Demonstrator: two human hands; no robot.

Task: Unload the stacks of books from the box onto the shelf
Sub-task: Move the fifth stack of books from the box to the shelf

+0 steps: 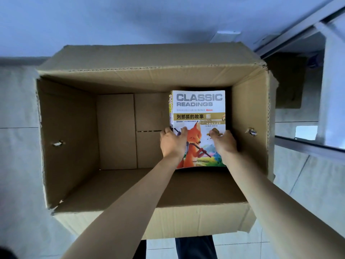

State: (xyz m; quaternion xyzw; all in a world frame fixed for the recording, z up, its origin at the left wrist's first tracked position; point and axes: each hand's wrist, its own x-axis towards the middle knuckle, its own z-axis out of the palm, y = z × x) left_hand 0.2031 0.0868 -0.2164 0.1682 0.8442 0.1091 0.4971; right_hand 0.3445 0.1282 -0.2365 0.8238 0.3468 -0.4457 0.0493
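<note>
A large open cardboard box (69, 128) stands on the floor below me. Inside, at its right end, is a stack of books (198, 111); the top cover reads "CLASSIC READINGS" and shows an orange fox. Both my arms reach down into the box. My left hand (172, 143) grips the stack's left edge near the spine, fingers curled over the cover. On the right side of the cover, my right hand (225, 142) holds the stack with bent fingers. The lower books are hidden under the top one.
The left and middle of the box floor (115, 131) hold nothing. A grey metal shelf frame (306, 146) runs along the right, with a darker cardboard piece (287, 81) behind it. Light floor tiles surround the box. My dark trouser legs (196, 247) show at the bottom.
</note>
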